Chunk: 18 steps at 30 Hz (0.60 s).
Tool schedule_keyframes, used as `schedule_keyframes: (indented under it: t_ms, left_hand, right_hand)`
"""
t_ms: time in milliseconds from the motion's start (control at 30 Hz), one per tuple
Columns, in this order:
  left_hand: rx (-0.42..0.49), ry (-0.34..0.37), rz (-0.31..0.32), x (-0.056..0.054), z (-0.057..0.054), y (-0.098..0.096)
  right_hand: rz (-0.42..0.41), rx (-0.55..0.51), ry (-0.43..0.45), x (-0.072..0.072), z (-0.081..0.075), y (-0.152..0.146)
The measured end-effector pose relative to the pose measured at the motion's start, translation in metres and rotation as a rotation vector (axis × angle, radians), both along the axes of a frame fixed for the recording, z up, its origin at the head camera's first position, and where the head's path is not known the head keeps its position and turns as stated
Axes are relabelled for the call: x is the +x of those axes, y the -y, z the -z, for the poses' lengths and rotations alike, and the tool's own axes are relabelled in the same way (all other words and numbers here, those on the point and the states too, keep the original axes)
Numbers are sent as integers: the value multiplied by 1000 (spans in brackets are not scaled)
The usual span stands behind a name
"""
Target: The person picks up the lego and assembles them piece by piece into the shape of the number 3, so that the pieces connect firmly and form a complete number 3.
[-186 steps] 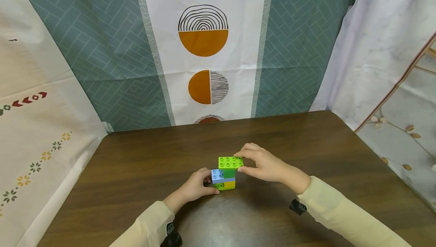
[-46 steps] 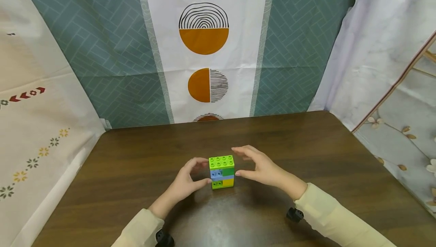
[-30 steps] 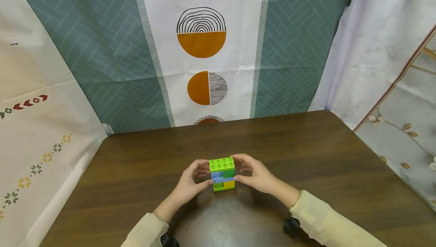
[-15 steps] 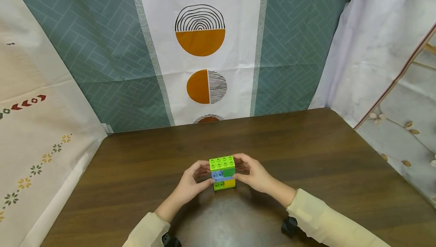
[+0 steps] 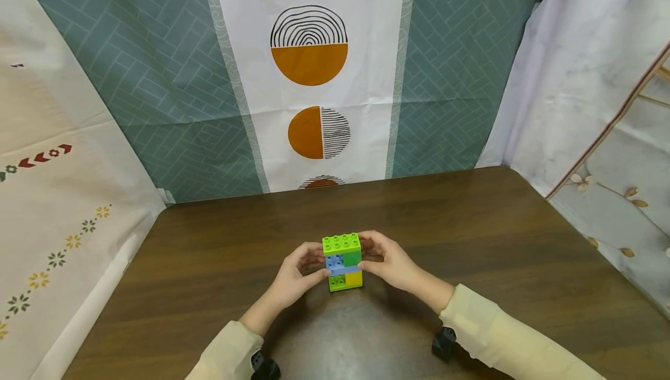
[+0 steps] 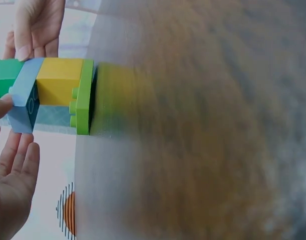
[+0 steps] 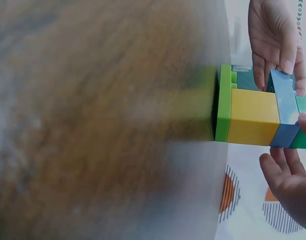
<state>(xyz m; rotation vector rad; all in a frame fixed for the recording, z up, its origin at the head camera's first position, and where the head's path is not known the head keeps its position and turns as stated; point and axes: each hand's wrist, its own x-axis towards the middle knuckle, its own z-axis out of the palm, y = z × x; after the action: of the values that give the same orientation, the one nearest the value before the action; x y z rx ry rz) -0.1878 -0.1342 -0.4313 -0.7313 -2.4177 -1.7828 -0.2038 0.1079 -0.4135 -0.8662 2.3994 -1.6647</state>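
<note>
A small stack of toy building bricks stands upright between both hands in the head view. Its layers are a lime base plate [image 7: 224,107], a yellow brick [image 7: 253,117], a light-blue plate [image 6: 25,87], a dark-green brick [image 5: 352,258] and a lime brick with studs [image 5: 342,244] on top. My left hand [image 5: 293,275] grips its left side, thumb at the blue plate's front corner and fingers reaching behind. The right hand [image 5: 389,263] holds the opposite side likewise, thumb at the blue plate's right end. Studs on the base's left half show beside the yellow brick.
The brown wooden table [image 5: 225,240] has a glossy patch in front of the stack. Patterned cloths hang behind it [image 5: 445,77] and along both sides. A small black device sits at each wrist under the cream sleeves [image 5: 518,333].
Earlier the right hand held the lime brick off to the right; it now lies squarely on top. Both hands have since closed in on the stack, whose upper layers now appear slightly higher.
</note>
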Motion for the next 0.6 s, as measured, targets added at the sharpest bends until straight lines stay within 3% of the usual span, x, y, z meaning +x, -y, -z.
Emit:
schedule_keyframes:
  t_ms: [333,600]
  left_hand:
    - [49,89,-5,-12,2,-2]
    - [33,146,-32,-19,-1,-2]
  right_hand:
    - [16,-58,100,-12,0,1]
    - [45,-60,139,-20,1,4]
